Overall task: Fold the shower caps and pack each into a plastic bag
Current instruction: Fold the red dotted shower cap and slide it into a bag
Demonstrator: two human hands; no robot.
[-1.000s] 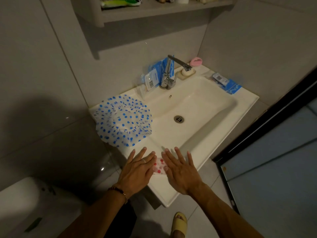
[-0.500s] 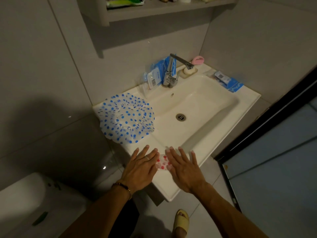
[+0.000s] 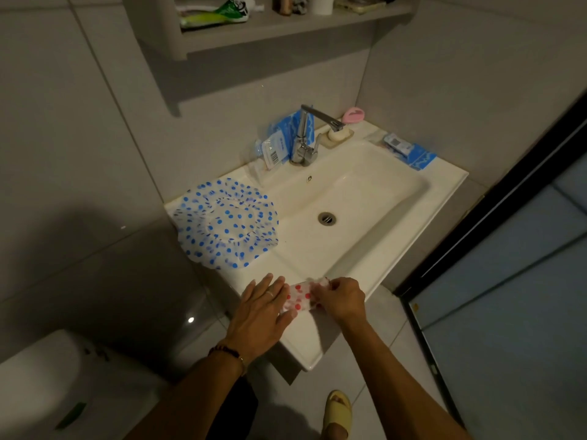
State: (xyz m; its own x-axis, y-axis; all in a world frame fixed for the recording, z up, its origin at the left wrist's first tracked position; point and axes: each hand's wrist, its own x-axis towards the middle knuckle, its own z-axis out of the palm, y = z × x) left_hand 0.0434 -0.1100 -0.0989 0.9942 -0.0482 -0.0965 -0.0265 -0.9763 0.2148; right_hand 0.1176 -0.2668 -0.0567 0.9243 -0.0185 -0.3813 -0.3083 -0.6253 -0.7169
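Left hand: my left hand (image 3: 262,315) lay flat with straight fingers, pressing down on the left end of the folded red-dotted shower cap (image 3: 298,298) on the near rim of the sink (image 3: 374,198).
Red-dotted cap: it sat folded small between my two hands, on the front ledge of the basin, near the corner closest to me.
Right hand: my right hand (image 3: 341,298) had its fingers curled round the right end of that cap, pinching it.
Blue-dotted cap: the blue-dotted shower cap (image 3: 226,224) lay spread out and unfolded on the left ledge of the sink, hanging a little over the edge, well apart from my hands.
Bags by the tap: clear plastic bags with blue cards (image 3: 279,141) leaned against the wall just behind the tap (image 3: 306,138).
Soap: a bar on a dish (image 3: 338,134) sat to the right of the tap, with a pink item (image 3: 353,115) behind it.
Far right corner: another blue-carded packet (image 3: 409,150) lay flat on the back right ledge.
Floor: my foot in a yellow slipper (image 3: 337,414) stood below the sink.
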